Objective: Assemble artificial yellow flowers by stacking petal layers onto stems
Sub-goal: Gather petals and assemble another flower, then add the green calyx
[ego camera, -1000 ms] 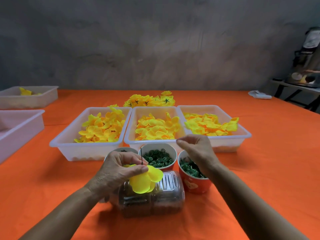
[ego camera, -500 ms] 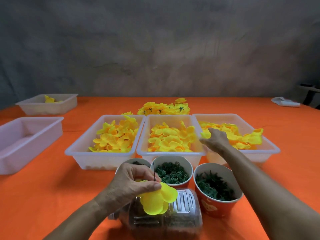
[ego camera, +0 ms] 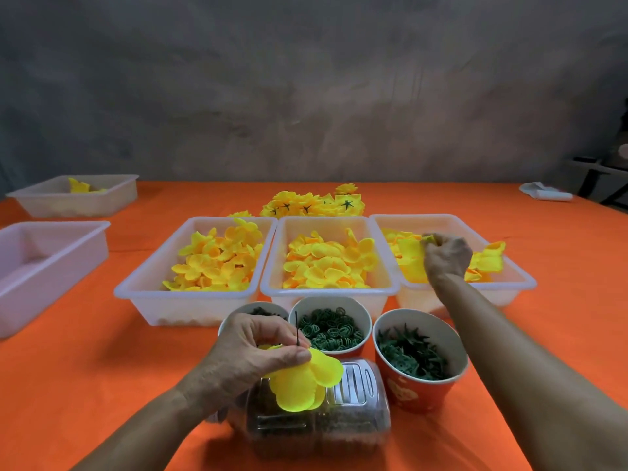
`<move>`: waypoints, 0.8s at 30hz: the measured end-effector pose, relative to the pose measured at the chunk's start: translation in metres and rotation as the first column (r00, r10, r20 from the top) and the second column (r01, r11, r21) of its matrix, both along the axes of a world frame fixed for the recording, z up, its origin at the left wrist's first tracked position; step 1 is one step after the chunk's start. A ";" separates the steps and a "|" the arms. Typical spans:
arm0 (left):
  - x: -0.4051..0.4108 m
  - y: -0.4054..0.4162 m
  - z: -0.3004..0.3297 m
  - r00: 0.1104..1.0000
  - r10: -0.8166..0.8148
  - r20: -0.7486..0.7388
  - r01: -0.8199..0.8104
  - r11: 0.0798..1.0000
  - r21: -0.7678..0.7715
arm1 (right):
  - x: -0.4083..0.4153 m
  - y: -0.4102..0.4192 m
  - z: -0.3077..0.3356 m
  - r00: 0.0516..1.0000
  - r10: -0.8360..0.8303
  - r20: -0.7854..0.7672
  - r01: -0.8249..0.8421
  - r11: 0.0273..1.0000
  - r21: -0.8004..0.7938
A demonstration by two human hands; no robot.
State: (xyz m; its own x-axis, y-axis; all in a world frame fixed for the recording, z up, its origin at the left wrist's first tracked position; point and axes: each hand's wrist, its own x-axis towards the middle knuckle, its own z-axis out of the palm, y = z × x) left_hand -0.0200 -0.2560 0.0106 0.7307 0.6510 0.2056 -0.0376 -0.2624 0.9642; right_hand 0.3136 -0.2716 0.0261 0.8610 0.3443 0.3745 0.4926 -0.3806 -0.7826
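Orange cloth covers the bench point(ego camera: 102, 385) under a grey wall. Near its front edge the left hand point(ego camera: 251, 351) pinches a thin stem point(ego camera: 297, 329) with one yellow petal layer point(ego camera: 302, 379) already threaded on, held above a clear jar point(ego camera: 339, 430). The right hand point(ego camera: 447, 254) reaches into the right-hand tray point(ego camera: 509, 277), fingers closed on another petal piece point(ego camera: 429, 238). A pile of finished flowers point(ego camera: 316, 203) lies toward the far edge, so some are done; this one looks early, with more layers from the trays and likely green parts from the cups point(ego camera: 421, 355) left to add
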 end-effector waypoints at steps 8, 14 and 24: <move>-0.001 0.001 -0.004 1.000 -0.014 0.002 0.014 1.000 -0.005 | 0.021 -0.027 0.005 0.922 0.007 -0.388 0.141 0.925 0.353; -0.001 0.001 -0.003 1.000 -0.019 -0.008 0.019 1.000 0.000 | 0.019 -0.030 0.005 0.896 0.015 -0.445 0.186 0.895 0.406; -0.002 -0.002 0.000 0.999 -0.037 0.004 0.037 0.999 -0.031 | -0.035 -0.039 0.022 0.658 0.488 -0.574 -0.096 0.810 0.578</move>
